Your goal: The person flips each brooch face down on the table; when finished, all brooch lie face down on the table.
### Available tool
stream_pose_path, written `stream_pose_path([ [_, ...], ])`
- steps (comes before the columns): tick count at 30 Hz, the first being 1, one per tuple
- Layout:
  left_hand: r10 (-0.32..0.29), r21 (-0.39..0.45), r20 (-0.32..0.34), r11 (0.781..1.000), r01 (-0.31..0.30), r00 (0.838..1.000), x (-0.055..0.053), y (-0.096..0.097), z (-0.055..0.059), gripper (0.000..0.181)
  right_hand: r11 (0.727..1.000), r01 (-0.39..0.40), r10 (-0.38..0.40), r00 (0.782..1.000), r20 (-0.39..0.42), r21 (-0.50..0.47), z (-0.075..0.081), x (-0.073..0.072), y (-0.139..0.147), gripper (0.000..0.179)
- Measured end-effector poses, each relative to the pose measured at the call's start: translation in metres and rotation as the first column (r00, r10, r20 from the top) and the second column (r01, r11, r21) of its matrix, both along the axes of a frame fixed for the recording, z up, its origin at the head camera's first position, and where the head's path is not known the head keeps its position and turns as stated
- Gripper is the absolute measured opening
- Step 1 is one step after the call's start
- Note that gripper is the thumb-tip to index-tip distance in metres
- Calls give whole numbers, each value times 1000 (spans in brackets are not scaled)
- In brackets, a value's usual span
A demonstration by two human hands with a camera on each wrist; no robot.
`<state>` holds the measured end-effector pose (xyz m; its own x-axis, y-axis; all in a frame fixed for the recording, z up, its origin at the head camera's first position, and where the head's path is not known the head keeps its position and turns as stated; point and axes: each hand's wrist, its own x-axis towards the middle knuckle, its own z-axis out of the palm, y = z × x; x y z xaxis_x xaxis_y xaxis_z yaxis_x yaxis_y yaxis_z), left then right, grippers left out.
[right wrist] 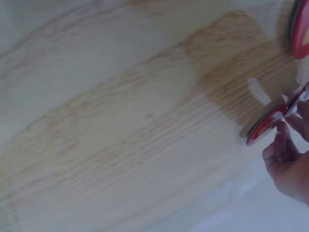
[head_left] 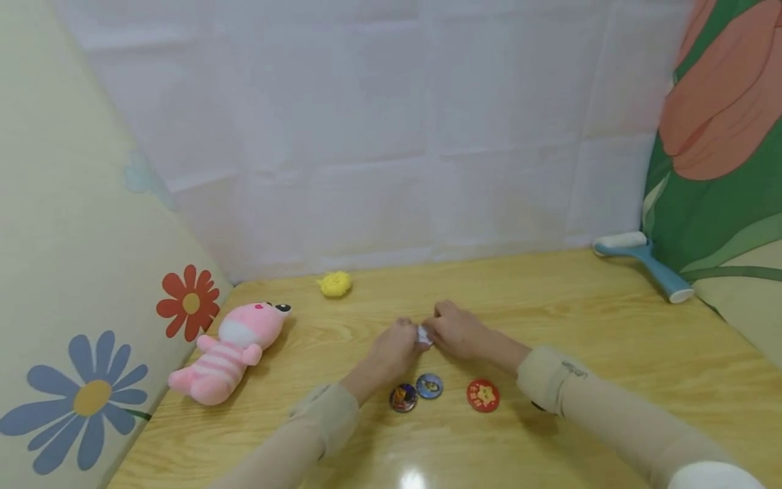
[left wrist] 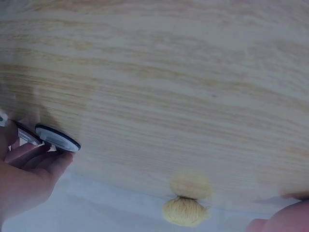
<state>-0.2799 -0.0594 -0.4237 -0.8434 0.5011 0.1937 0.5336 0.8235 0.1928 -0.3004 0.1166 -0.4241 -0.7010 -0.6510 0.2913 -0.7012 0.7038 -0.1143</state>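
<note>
Near the table's middle, my left hand (head_left: 397, 346) and right hand (head_left: 458, 331) meet. They pinch a small white-and-pinkish piece (head_left: 424, 335), whose kind I cannot tell. Fingers cover most of it. Just nearer to me lie a dark badge (head_left: 404, 399) and a blue badge (head_left: 430, 386), side by side. A red badge (head_left: 483, 395) with a yellow star lies below the right hand. In the left wrist view, the left hand (left wrist: 29, 181) shows behind a round badge (left wrist: 58, 138). The right wrist view has the right hand (right wrist: 292, 169) beside a red badge (right wrist: 263, 126).
A pink striped plush toy (head_left: 229, 353) lies at the table's left. Towards the back wall sits a fuzzy yellow ball (head_left: 334, 284). At the back right rests a blue-handled lint roller (head_left: 647, 261). The wooden table (head_left: 537, 292) is backed by white cloth (head_left: 366, 136).
</note>
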Motion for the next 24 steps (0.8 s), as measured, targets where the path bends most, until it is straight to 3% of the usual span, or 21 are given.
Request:
stream_pose_path([
  [6, -42, 63, 35, 997, 40, 999, -5, 2, 3, 30, 999, 35, -35, 999, 17, 4, 9, 3, 13, 27],
  [11, -79, 82, 89, 994, 72, 993, -7, 11, 9, 41, 994, 46, -61, 987, 149, 103, 26, 2, 35, 45],
  [16, -114, 58, 136, 993, 107, 984, -11, 31, 11, 37, 991, 12, -47, 964, 262, 133, 29, -3, 56, 60],
  [20, -99, 19, 157, 995, 97, 983, -12, 44, 5, 36, 993, -32, -1, 961, 278, 114, 24, -4, 68, 54],
  [24, -93, 47, 154, 995, 87, 984, -13, 52, 1, 33, 995, -62, 42, 971, 236, 74, 18, -3, 73, 40],
])
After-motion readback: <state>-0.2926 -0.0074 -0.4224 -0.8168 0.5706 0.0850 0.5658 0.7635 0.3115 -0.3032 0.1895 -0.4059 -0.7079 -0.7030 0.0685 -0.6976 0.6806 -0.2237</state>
